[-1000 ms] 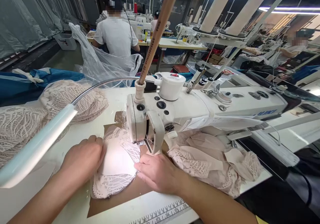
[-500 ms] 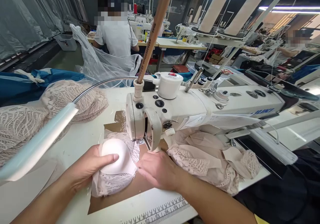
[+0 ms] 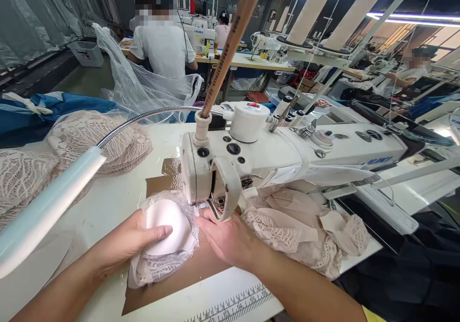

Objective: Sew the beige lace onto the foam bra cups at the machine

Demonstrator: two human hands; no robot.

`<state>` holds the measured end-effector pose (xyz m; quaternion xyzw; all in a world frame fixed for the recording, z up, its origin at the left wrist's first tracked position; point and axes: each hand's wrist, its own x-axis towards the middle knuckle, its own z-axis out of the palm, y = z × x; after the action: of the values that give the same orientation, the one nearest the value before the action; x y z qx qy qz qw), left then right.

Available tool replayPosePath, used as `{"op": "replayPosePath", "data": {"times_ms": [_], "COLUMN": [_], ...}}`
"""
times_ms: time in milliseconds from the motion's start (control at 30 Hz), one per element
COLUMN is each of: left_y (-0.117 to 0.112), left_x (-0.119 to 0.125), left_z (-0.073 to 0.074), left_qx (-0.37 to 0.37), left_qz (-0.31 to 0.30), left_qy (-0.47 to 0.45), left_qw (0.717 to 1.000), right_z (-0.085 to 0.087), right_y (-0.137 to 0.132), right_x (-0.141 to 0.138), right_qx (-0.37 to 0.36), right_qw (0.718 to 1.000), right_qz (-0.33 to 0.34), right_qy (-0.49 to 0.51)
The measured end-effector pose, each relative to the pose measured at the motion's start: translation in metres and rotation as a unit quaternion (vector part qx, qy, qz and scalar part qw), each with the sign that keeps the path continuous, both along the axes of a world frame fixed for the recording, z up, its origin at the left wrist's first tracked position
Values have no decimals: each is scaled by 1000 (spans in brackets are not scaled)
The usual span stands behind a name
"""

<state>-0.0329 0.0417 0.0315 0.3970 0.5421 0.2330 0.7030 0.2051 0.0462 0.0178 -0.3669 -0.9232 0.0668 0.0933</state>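
Note:
A pale moulded bra cup (image 3: 167, 224) with lace around it lies under the head of the white sewing machine (image 3: 201, 178). My left hand (image 3: 145, 235) grips its left side, thumb pressed on top of the cup and fingers beneath. My right hand (image 3: 224, 235) is closed at the lace edge on the cup's right, close to the needle area; its fingertips pinch that edge. The needle and presser foot are mostly hidden behind the machine head. Brown sheeting (image 3: 201, 262) covers the table under the work.
Lace cups (image 3: 97, 140) are piled at the left behind a lamp tube (image 3: 50, 212). More beige lace pieces (image 3: 298, 226) lie right of my right hand. A printed ruler (image 3: 237, 305) runs along the front edge. A person in a white shirt (image 3: 161, 49) sits ahead.
The bra cup has turned slightly, and its right lace edge is nearer the needle area. My right hand has shifted a little forward with the edge. My left hand keeps its grip.

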Motion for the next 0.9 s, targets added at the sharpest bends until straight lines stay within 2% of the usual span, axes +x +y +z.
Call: {"op": "replayPosePath", "data": {"times_ms": [233,633,800,900], "left_y": [0,4,3,2], "left_x": [-2,0,2,6], "left_z": [-4,-4,-3,-1], "left_qx": [12,7,1,7], "left_qz": [8,37,40,63], "left_qy": [9,-24,-6,-9], "left_qw": [1000,999,999,998], "right_z": [0,-7,-4,-2], "right_y": [-4,2,0,0], "right_x": [1,-7,-5,-6], "right_qx": [5,37,7,-4], "right_qw": [999,997,998,997], "right_qz": [-6,-62,-44,-42], "right_qy": [-43,-26,-41,-61]}}
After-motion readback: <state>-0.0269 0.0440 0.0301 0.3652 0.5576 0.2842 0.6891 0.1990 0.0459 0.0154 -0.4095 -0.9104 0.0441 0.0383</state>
